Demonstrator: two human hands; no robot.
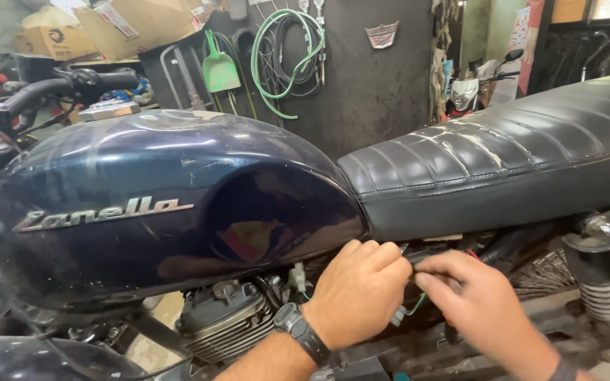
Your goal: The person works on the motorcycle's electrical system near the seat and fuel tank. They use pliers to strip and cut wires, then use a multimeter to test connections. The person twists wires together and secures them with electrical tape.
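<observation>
"Closest to me were both my wrists, the left one with a black watch (303,331) on it. What did you see from your side?"

"Your left hand (358,293) was curled tight under the seat (488,169), fingers pinched on something small."

"Yes, I held a little white connector (397,317) with thin green wires (416,305), just below where the dark blue tank (164,204) met the seat. My right hand (478,307) was touching the left, fingertips narrowed together on the same bundle of wiring."

"Could you tell what the right fingers gripped?"

"Not exactly; it was blurred and my own knuckles hid it."

"And around you?"

"The finned engine (227,321) sat below the tank, a rear shock spring (601,293) off to the right, and a green hose (284,56) hung coiled on the wall behind."
</observation>
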